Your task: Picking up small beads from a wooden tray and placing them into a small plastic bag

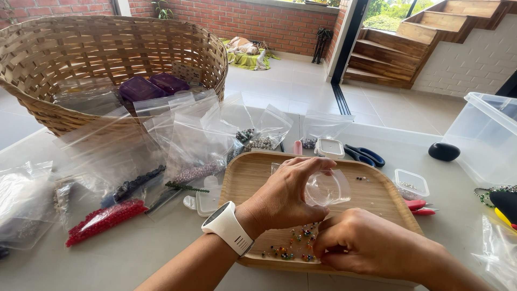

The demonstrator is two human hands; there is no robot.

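Observation:
My left hand point(285, 196), with a white watch on its wrist, holds a small clear plastic cup point(327, 188) tilted over a wooden tray point(245, 178). My right hand point(366, 242) is curled at the tray's near edge, its fingertips pinched down among a scatter of small coloured beads point(293, 249). What the fingertips grip is hidden. A few more beads point(362, 178) lie farther back on the tray.
Clear zip bags of beads, one with red beads point(105, 220), lie left of the tray. A large wicker basket point(113, 59) stands behind them. Scissors point(365, 155), small lidded boxes point(329, 147), red pliers point(419, 207), a black stone point(444, 151) and a clear bin point(484, 137) lie right.

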